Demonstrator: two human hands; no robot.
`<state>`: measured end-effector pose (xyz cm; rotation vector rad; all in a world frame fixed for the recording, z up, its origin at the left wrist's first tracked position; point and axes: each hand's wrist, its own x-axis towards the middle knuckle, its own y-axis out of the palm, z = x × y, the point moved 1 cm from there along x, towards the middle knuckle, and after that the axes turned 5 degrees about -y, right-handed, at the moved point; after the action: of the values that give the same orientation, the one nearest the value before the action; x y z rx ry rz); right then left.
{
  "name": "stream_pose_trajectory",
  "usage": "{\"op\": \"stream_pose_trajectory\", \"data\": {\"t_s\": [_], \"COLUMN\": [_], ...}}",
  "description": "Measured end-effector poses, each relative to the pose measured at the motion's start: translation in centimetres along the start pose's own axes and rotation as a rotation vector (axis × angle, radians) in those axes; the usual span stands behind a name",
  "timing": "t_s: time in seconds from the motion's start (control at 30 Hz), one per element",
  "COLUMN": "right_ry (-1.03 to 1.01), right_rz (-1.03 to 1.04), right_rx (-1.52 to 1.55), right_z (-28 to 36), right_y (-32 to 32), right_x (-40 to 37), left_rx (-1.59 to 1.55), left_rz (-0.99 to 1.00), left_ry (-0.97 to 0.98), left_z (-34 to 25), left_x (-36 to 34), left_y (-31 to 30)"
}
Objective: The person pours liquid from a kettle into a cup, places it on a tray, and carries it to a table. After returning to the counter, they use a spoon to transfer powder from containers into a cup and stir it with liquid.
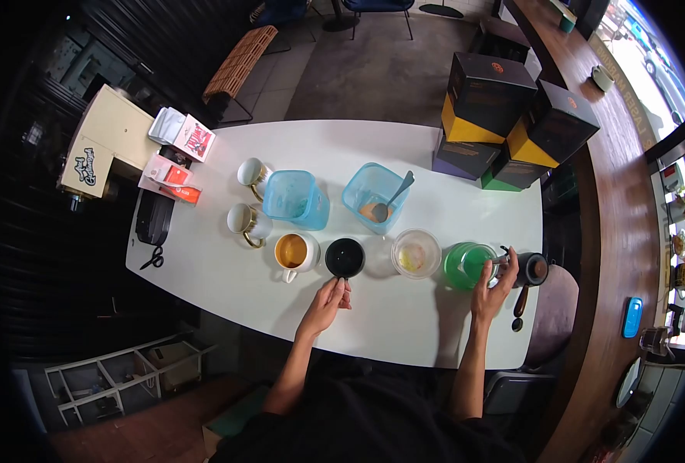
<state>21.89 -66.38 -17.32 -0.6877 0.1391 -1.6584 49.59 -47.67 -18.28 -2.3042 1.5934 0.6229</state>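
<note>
My left hand [329, 305] grips the handle of a black cup [345, 258] that stands upright near the table's front edge. My right hand [495, 282] is closed over the right rim of a green container [463, 267]. Between its fingers shows a small, slender grey and dark thing, whose kind I cannot make out. A clear round tub [416, 254] with yellowish residue sits between the black cup and the green container. Left of the black cup is a white mug [294, 254] with an orange-brown inside. A black cylindrical jar [531, 269] stands beside my right hand.
Two blue tubs [290, 196] [374, 197] stand farther back, the right one holding a grey scoop [394, 196]. Two gold-handled cups [254, 174] [246, 222] are at left. Scissors [153, 258] and a dark-handled spoon [520, 309] lie near the edges. Stacked black boxes [493, 89] fill the back right.
</note>
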Motion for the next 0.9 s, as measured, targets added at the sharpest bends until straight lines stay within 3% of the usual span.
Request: {"op": "stream_pose_trajectory", "data": {"t_s": [0.5, 0.73, 0.77, 0.83, 0.9], "right_ry": [-0.057, -0.086, -0.076, -0.265, -0.249], "right_rz": [-0.048, -0.108, -0.136, -0.289, -0.267], "right_rx": [-0.006, -0.220, -0.242, -0.409, -0.392], "right_z": [0.4, 0.7, 2.0, 6.5, 9.6], "right_y": [0.5, 1.2, 0.7, -2.0, -5.0], "right_x": [0.7, -1.0, -0.6, 0.0, -0.4], "left_rx": [0.046, 0.120, 0.110, 0.132, 0.098], "left_rz": [0.126, 0.211, 0.235, 0.224, 0.250], "left_ry": [-0.036, -0.030, -0.026, -0.085, -0.105], "left_z": [0.3, 0.3, 0.2, 0.0, 0.2], "left_x": [-1.3, -0.6, -0.3, -0.2, 0.1], "left_y": [-1.5, -2.6, -2.6, -2.8, -2.9]}}
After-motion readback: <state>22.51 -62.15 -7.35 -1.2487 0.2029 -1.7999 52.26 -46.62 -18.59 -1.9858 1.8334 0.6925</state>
